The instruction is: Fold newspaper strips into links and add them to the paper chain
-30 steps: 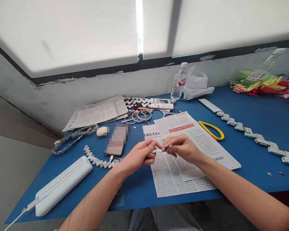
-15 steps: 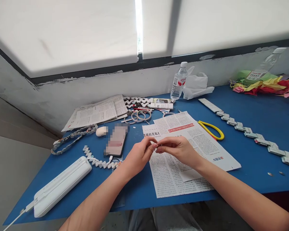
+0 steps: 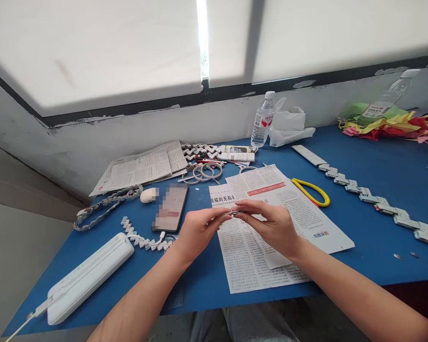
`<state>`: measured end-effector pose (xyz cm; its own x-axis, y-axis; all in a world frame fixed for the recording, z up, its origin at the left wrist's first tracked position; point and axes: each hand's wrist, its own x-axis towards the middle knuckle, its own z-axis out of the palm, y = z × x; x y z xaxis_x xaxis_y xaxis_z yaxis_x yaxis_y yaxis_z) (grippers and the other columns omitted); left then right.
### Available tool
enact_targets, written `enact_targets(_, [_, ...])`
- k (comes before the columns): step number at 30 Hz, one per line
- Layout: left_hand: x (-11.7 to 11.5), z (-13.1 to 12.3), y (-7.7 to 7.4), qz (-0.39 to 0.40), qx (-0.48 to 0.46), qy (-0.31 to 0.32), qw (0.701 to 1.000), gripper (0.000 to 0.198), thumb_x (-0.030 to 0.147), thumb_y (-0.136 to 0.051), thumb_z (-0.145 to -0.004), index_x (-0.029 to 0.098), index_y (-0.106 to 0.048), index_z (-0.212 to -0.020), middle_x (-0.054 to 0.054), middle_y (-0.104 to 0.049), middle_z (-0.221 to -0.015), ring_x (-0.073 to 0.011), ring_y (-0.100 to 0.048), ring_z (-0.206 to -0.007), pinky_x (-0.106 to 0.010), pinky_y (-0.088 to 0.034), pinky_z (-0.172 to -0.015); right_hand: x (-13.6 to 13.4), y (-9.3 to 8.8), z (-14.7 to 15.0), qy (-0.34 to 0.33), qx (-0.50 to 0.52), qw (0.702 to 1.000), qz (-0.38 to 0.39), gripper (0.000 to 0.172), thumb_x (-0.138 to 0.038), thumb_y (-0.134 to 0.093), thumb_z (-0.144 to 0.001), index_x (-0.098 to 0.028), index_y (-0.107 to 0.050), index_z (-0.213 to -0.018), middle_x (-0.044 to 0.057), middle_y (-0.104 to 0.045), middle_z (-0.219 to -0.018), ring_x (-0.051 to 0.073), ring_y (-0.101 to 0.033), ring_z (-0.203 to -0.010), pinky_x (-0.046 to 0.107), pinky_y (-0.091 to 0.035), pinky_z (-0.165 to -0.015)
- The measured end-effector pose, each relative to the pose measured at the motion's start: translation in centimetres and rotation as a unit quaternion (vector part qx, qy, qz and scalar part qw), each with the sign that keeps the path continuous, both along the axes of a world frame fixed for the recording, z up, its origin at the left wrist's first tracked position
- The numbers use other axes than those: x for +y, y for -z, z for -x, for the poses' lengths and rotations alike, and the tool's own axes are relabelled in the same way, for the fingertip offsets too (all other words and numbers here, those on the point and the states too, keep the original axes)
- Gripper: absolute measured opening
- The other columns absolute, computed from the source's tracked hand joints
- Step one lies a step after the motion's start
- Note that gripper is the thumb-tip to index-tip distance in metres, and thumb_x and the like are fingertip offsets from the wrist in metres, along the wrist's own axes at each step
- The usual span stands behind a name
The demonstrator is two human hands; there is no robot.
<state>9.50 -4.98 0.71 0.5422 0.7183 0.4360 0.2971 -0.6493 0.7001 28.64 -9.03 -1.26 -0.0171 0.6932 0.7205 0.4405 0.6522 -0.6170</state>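
My left hand [image 3: 199, 231] and my right hand [image 3: 274, 223] meet over the newspaper sheets, fingertips pinched together. Between them is a small thin piece of folded paper [image 3: 232, 213], seen edge-on and mostly covered by the fingers. Below the hands lie two overlapping newspaper sheets [image 3: 246, 266]; the upper one [image 3: 317, 228] has a red headline band. Just beyond my right hand, yellow-handled scissors [image 3: 311, 192] lie partly under the upper sheet.
A zigzag chain of folded paper [image 3: 371, 198] runs along the right. To the left are a phone [image 3: 171, 209], a white elongated device [image 3: 91, 278] with a cable, and a short paper chain [image 3: 142, 240]. A water bottle [image 3: 263, 121], rings [image 3: 203, 172] and newspapers [image 3: 139, 166] stand or lie behind.
My fingers have shifted: the right-hand fingers are more stretched and the thin paper edge now shows between the hands. The phone screen now displays a time. The view has moved slightly.
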Motion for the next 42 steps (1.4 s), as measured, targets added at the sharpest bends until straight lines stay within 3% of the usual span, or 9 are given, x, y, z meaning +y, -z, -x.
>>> enact_targets(7, [-0.5,-0.2,0.2,-0.069,-0.055,-0.026,0.996,0.018,0.027,-0.064,-0.085,0.022,-0.074,-0.098,-0.003,-0.077,-0.086,-0.0174,-0.073,-0.07,-0.023,-0.059,-0.062,-0.6,-0.8,0.4,0.049,-0.057,0.993,-0.093,0.019,-0.013,-0.068,-0.082,-0.021,-0.069,-0.099,0.005,-0.076,-0.082,0.019,-0.074,-0.074,0.027,-0.063,-0.065])
enact_targets(18, [-1.0,-1.3,1.0,-0.019,-0.082,-0.035,0.996,0.023,0.026,-0.058,-0.089,0.022,-0.071,-0.108,-0.003,-0.076,-0.088,-0.0164,-0.073,-0.072,-0.023,-0.06,-0.061,-0.6,-1.2,1.1,0.073,-0.058,0.987,-0.132,0.022,-0.004,-0.063,-0.082,-0.021,-0.067,-0.096,0.005,-0.075,-0.081,0.019,-0.073,-0.076,0.028,-0.062,-0.068])
enact_targets(24, [-1.0,-1.5,1.0,-0.047,-0.02,-0.01,0.999,0.03,0.02,-0.052,-0.091,0.019,-0.065,-0.118,-0.006,-0.075,-0.095,-0.0165,-0.073,-0.078,-0.022,-0.06,-0.064,-0.2,-0.9,0.8,0.078,-0.041,0.989,-0.118,0.016,-0.006,-0.064,-0.081,-0.019,-0.064,-0.09,0.006,-0.072,-0.081,0.019,-0.07,-0.077,0.03,-0.061,-0.067])
enact_targets(30, [-0.8,-1.4,1.2,-0.099,-0.005,-0.062,0.993,0.025,0.029,-0.053,-0.092,0.018,-0.067,-0.109,-0.006,-0.075,-0.099,-0.0183,-0.073,-0.078,-0.026,-0.061,-0.07,-0.4,-1.2,0.9,0.067,-0.049,0.992,-0.1,0.015,-0.006,-0.063,-0.082,-0.019,-0.065,-0.089,0.006,-0.07,-0.077,0.018,-0.069,-0.074,0.03,-0.06,-0.065])
enact_targets(36, [-0.7,-1.2,1.3,-0.126,0.004,-0.034,0.991,0.027,0.028,-0.046,-0.095,0.016,-0.065,-0.109,-0.007,-0.076,-0.094,-0.0175,-0.074,-0.077,-0.026,-0.061,-0.072,-0.5,-1.1,0.9,0.074,-0.033,0.993,-0.089,0.014,-0.007,-0.063,-0.083,-0.02,-0.065,-0.086,0.004,-0.07,-0.074,0.017,-0.068,-0.068,0.028,-0.058,-0.062])
enact_targets(42, [-0.7,-1.0,1.2,-0.105,0.018,-0.018,0.994,0.026,0.025,-0.045,-0.095,0.018,-0.064,-0.112,-0.007,-0.075,-0.096,-0.0171,-0.074,-0.077,-0.026,-0.06,-0.075,-0.6,-1.1,0.8,0.073,-0.024,0.994,-0.073,0.015,-0.008,-0.061,-0.084,-0.022,-0.065,-0.085,0.002,-0.07,-0.073,0.017,-0.067,-0.067,0.029,-0.057,-0.061])
